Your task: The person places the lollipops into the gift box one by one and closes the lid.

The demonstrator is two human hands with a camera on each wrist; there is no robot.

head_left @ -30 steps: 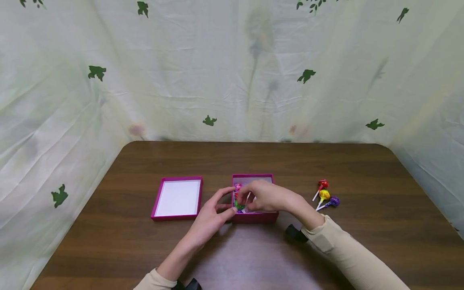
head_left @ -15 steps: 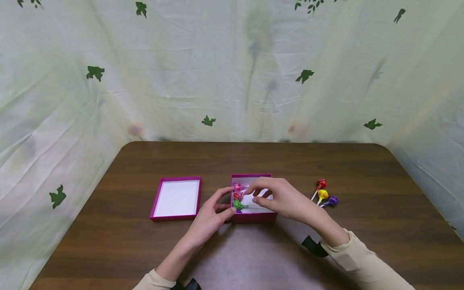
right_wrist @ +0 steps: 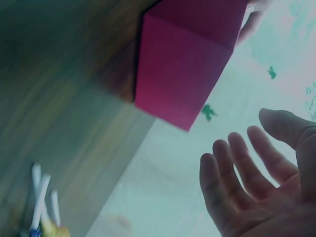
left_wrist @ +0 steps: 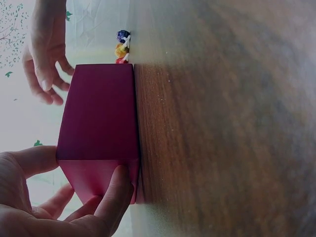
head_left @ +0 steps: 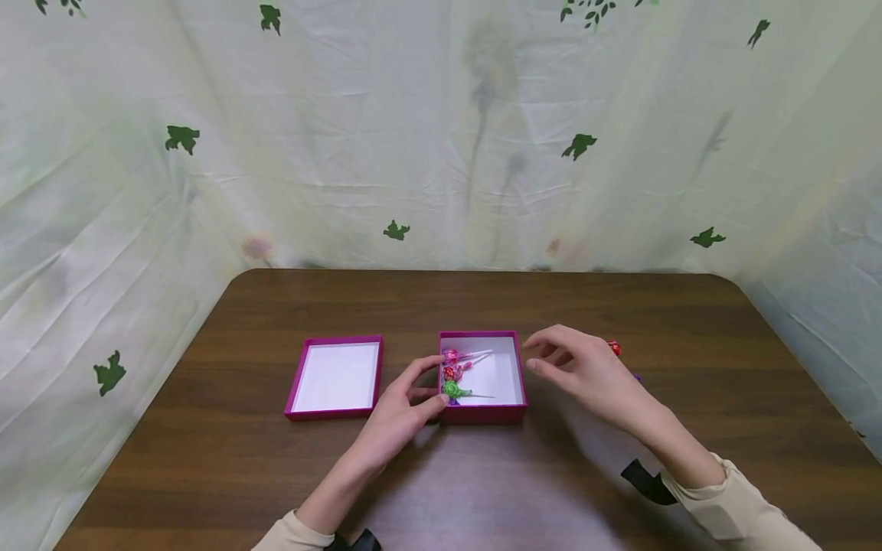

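Wrapped lollipops lie inside an uncovered magenta box in the head view: a pink one, a red one, a green one and a bit of purple at the near corner. My left hand rests its fingers and thumb against the box's left side. Just right of the box, my right hand hovers with loosely bent fingers and holds nothing. Behind it, a red lollipop peeks out. Purple and yellow lollipops show beyond the box in the left wrist view.
The box's magenta lid lies left of the box, white inside facing up. Everything sits on a brown wooden table. A pale curtain with green leaf shapes hangs behind and at both sides.
My right hand has let go of a lollipop inside the box and moved out to the right, now partly covering the lollipops on the table. My left hand stays at the box.
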